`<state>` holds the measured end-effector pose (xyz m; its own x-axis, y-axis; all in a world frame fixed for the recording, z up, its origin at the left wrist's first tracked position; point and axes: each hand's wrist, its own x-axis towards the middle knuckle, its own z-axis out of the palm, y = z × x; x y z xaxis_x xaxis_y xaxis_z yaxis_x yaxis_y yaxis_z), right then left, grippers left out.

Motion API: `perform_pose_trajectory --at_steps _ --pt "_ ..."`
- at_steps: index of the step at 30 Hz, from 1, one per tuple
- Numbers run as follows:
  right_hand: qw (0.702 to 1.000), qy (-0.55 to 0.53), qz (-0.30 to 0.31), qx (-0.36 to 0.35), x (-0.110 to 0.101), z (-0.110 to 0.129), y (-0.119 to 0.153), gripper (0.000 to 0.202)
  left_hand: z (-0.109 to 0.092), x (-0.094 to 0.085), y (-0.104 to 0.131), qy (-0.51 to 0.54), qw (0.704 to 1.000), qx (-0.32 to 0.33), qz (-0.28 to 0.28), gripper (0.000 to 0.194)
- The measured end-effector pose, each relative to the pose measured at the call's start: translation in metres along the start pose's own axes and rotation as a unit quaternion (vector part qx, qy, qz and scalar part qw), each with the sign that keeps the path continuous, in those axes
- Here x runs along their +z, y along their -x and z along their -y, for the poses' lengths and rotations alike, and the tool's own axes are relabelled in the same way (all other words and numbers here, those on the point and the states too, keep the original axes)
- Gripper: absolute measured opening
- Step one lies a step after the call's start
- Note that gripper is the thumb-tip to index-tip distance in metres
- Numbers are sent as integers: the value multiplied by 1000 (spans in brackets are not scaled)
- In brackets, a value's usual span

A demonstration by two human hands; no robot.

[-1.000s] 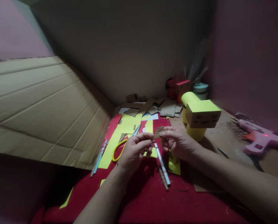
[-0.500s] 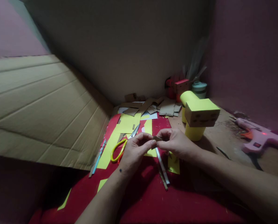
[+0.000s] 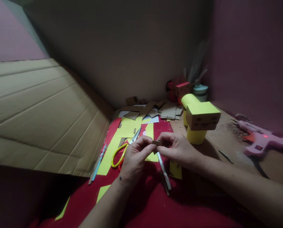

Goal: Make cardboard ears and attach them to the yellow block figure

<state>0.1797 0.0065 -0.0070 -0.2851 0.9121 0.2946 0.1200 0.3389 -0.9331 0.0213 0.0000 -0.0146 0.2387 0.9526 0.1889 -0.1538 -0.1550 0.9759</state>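
Cardboard bit (image 3: 157, 143) pinched in fingers of L hand (image 3: 134, 158) & R hand (image 3: 180, 148), both angled inward w/ tips close tog.

A small piece of cardboard (image 3: 157, 143) is pinched between the fingertips of the left hand (image 3: 136, 156) and the right hand (image 3: 178, 147), held up over the red-covered bench (image 3: 143, 205). It is plain brown and little wider than the gap between the two thumbs. Its upper part shows as a short, narrow band running roughly level from one hand to the other, a shade lighter than the part beneath. Below the band, a darker bit hangs down beside the left thumb tip. Fingers cover both ends, so its full outline, and whether it is folded or simply tilted, cannot be told.
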Motion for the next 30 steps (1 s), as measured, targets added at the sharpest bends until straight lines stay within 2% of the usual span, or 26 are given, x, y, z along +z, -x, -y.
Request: perform_pose_trajectory --at_steps 7,11,16,20,25,30 --pt "999 14 -13 -47 4 -5 1 10 4 1 -3 20 1000 2 -9 5" --pt "989 72 -30 -124 1 -7 4 10 0 0 -1 -6 1000 22 8 7" --pt "943 166 -48 -284 -3 -5 4 9 -8 -2 1 -73 994 84 22 11" --pt "907 211 -50 -361 -2 -7 3 12 -12 -4 3 -130 983 129 30 11" --pt "889 237 -50 -389 0 -11 3 12 -13 -4 5 -167 972 160 36 11" --pt "904 231 -41 -359 -1 -11 5 18 -13 -1 7 -175 970 168 23 17"
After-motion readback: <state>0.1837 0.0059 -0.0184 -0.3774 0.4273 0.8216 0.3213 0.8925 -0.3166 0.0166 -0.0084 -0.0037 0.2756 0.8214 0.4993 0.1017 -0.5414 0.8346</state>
